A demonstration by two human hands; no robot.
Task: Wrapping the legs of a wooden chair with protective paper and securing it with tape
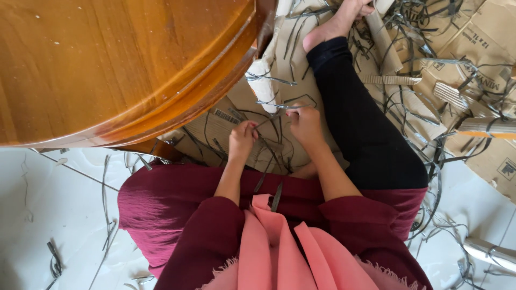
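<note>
I sit on the floor in maroon clothes with a pink scarf, one black-trousered leg [360,123] stretched out over flattened cardboard [301,70]. My left hand [242,138] pinches a thin dark strip [269,119] close to my lap. My right hand [305,122] grips the same strip a little farther out, fingers closed around it. The strip runs between both hands and loops up toward a white rolled bundle [263,80] wrapped in similar strips. Another strip end [276,196] lies across my lap.
A round wooden table [107,64] overhangs the upper left, its leg [156,149] beside my knee. Several loose dark strips litter the cardboard and white tile floor [43,215]. Cardboard tubes [384,43] and rolled pieces [486,128] lie at right.
</note>
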